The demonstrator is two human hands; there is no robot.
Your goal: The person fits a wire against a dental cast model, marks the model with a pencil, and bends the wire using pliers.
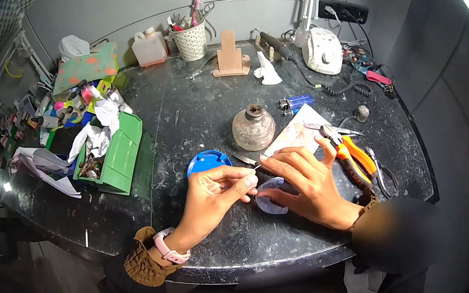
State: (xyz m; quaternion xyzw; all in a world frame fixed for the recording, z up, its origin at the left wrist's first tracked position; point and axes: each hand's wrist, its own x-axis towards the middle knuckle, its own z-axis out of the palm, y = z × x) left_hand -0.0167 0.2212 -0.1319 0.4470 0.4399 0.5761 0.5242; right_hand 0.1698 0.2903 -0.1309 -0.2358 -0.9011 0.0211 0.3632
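Note:
My left hand (214,193) is closed in a pinch on a thin, wire-like piece (258,167), whose tip pokes out past the fingers. Facing it, my right hand (310,187) has its thumb and fingers apart. Its index fingertip is close to that tip, and its thumb lies over a pale, rounded piece (271,203) on the table, partly hidden. A small blade-like tool (244,159) lies just behind the fingertips. A blue round lid (208,161) is beyond my left hand. Past my right hand lie orange-handled pliers (353,158).
A glass burner bottle (253,128) stands ahead, near a stained paper sheet (297,133) and a blue lighter (297,102). More pliers (381,172) lie right. A green bin (121,154) with crumpled paper sits left. A tool cup (190,42) and white device (323,50) stand behind.

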